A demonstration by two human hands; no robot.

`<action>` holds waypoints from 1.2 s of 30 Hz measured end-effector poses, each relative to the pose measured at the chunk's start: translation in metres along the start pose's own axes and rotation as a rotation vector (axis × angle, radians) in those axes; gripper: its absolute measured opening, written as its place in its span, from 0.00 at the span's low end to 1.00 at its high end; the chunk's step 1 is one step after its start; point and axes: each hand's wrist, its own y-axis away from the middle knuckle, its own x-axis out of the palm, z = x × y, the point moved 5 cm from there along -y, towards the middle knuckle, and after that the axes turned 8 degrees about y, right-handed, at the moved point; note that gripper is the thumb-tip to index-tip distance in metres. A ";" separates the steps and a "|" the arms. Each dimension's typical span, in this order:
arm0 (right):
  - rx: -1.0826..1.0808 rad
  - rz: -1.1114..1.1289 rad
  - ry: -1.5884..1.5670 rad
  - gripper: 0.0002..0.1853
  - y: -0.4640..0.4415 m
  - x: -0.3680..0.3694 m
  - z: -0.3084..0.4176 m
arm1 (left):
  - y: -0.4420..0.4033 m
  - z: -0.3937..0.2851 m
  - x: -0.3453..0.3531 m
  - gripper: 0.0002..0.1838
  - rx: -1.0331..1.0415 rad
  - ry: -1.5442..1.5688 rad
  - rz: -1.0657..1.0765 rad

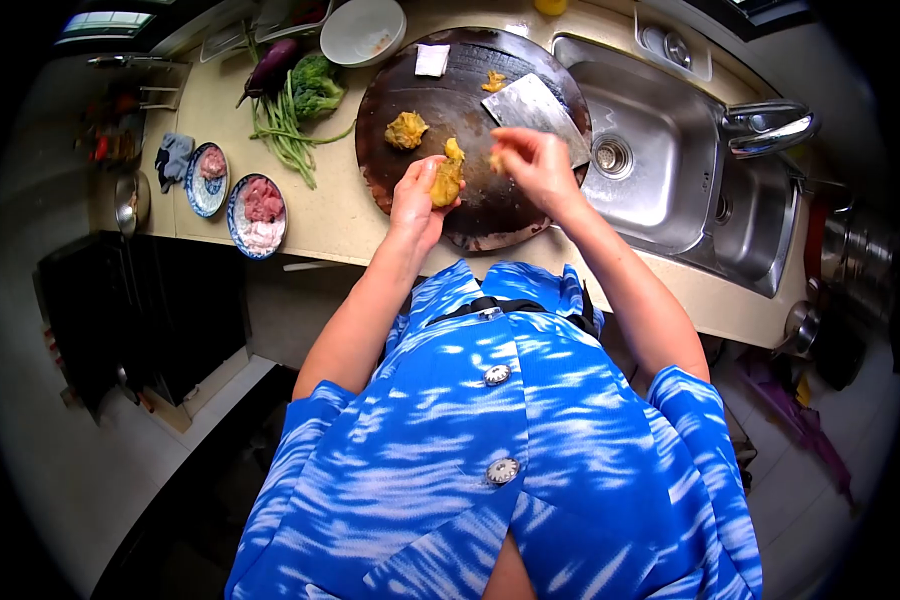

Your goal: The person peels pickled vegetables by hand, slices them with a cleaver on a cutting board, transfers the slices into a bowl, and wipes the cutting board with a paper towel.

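Note:
My left hand [418, 200] is closed around a yellow-brown, wet-looking lump [447, 183] that resembles pickled mustard, over the near part of the round dark chopping board [390, 90]. To its right, my right hand [537, 168] is raised with its fingers pinched on a small yellowish piece [496, 160]. Behind that hand a cleaver [540, 112] lies flat, its handle hidden. A second yellow-brown lump [406, 130] rests on the board's left side. Small yellow scraps [494, 81] and a folded white cloth or paper [432, 60] lie farther back.
A steel double sink [660, 150] with a faucet [770, 130] adjoins the board on the right. Left of it are broccoli [315, 85], green beans [285, 140], an eggplant [270, 65], a white bowl [363, 30], and plates of raw meat [262, 200] and minced meat [212, 163].

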 end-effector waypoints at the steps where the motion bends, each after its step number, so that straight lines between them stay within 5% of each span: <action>1: 0.000 -0.070 0.054 0.13 -0.009 -0.007 0.003 | 0.000 -0.001 -0.002 0.11 -0.041 0.033 0.070; 6: -0.215 -0.287 0.536 0.09 -0.059 -0.020 0.027 | 0.005 -0.004 0.007 0.13 -0.235 0.389 0.259; 8: -0.270 -0.308 0.479 0.07 -0.075 -0.015 0.030 | 0.009 -0.004 0.011 0.14 -0.291 0.477 0.269; 14: -0.512 -0.202 0.706 0.07 -0.092 -0.002 0.021 | 0.015 -0.010 0.020 0.18 -0.363 0.667 0.439; 26: -0.108 -0.059 0.451 0.09 0.044 -0.004 0.029 | 0.001 0.000 0.022 0.18 -0.380 0.745 0.621; 29: -0.140 -0.056 0.338 0.12 0.043 0.005 0.052 | -0.003 0.005 0.021 0.16 -0.319 0.621 0.574; 31: -0.177 -0.035 0.265 0.16 0.038 0.012 0.063 | -0.004 0.005 0.020 0.15 -0.120 0.491 0.326; 36: -0.062 -0.097 0.299 0.14 0.029 0.016 0.042 | 0.006 0.006 0.024 0.20 -0.070 0.370 0.337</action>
